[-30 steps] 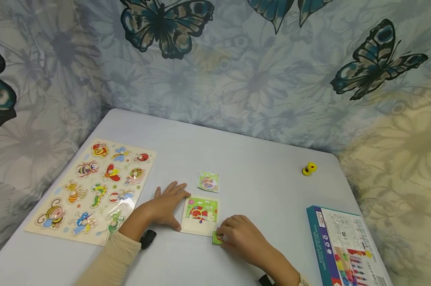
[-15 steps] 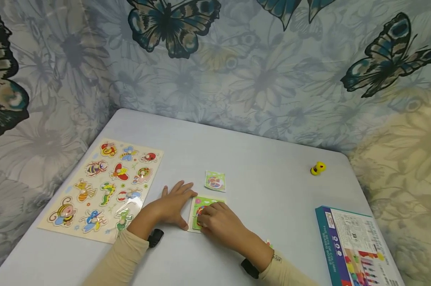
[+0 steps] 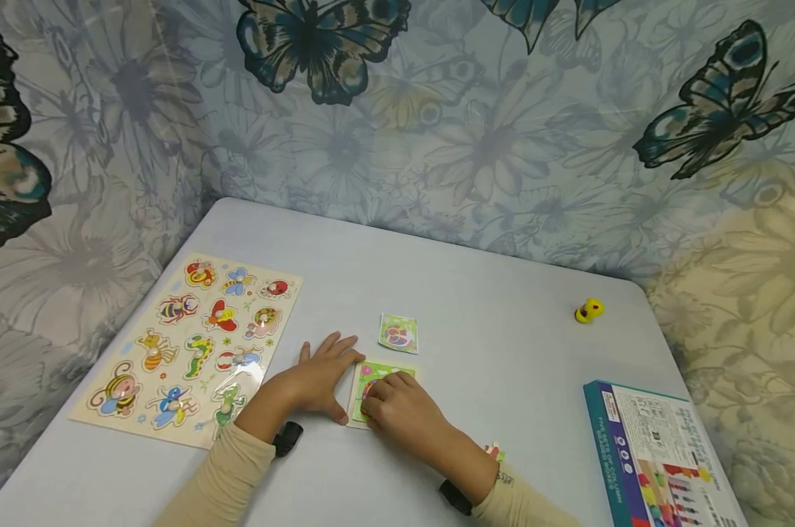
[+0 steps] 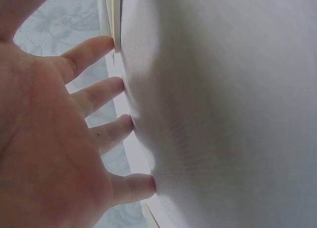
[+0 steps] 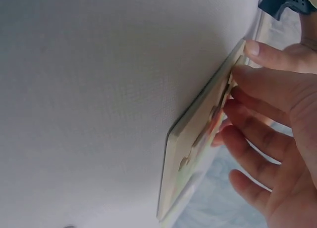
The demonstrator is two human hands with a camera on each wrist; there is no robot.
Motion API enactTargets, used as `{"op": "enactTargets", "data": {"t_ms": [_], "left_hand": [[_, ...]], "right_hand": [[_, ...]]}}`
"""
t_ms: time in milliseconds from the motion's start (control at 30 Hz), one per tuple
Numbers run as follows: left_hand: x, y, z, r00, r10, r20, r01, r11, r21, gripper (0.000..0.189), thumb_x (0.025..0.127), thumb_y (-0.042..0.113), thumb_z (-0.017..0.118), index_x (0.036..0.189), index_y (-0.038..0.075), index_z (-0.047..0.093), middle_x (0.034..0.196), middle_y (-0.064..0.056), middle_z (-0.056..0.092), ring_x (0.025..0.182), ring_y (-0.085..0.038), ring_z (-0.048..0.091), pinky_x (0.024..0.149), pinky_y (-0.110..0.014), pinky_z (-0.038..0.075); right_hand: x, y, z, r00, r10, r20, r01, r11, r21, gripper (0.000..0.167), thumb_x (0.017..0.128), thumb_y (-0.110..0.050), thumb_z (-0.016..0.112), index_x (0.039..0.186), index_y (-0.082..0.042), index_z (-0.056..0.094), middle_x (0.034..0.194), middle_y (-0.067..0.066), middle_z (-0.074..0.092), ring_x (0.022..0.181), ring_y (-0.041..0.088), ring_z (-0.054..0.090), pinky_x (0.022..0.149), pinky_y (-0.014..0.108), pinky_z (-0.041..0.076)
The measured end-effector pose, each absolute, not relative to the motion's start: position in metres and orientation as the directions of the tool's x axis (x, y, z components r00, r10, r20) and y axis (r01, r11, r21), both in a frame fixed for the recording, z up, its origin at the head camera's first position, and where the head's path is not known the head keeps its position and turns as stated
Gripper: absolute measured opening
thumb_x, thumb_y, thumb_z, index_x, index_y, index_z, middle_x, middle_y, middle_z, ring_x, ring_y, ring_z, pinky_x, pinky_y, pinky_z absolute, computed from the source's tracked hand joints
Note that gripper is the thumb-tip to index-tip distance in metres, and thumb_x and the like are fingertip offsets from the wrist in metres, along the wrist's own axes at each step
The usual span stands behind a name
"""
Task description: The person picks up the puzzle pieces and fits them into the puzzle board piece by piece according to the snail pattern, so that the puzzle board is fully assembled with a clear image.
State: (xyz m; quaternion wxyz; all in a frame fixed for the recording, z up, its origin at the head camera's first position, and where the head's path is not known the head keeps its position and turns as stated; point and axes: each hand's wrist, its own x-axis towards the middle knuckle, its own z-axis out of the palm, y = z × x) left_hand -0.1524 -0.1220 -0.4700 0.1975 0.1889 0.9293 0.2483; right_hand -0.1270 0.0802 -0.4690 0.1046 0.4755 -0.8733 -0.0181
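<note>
A small jigsaw puzzle [image 3: 360, 388] with a green picture and pale wooden border lies on the white table. My left hand [image 3: 317, 377] is spread beside it; thumb and fingertips touch the table, with a fingertip at the wooden edge in the left wrist view. Over the puzzle's lower part my right hand [image 3: 404, 410] bends its fingers and hides much of the picture. In the right wrist view, that hand's thumb and fingers pinch a puzzle piece [image 5: 229, 89] low against the board. A small colourful piece [image 3: 495, 451] peeks out behind the right forearm.
A green picture card [image 3: 399, 334] lies beyond the puzzle. On the left is a large insect peg board [image 3: 200, 351]. A yellow toy figure [image 3: 589, 310] stands at the back right, and a boxed set [image 3: 661, 446] lies at the right edge.
My right hand has moved left from the table beside the puzzle, bringing a green piece onto the board, and stays there. The left hand keeps its place. The head view has shifted slightly.
</note>
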Motion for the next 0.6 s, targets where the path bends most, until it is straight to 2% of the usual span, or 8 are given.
{"op": "enactTargets", "data": {"t_ms": [600], "left_hand": [[-0.1513,-0.1207,-0.4694,-0.852,0.454,-0.262,0.261,0.801,0.539,0.092,0.057,0.025,0.093,0.137,0.016,0.049,0.16,-0.009,0.024,0.149,-0.036,0.007,0.107,-0.075,0.007]], "right_hand": [[-0.1235,0.0809,-0.4671,-0.516,-0.845,0.139,-0.819,0.534,0.21,0.005,0.085,-0.02,0.072,0.09,-0.02,0.075,0.094,-0.008,0.069,0.095,0.012,0.064,0.093,0.032,0.047]]}}
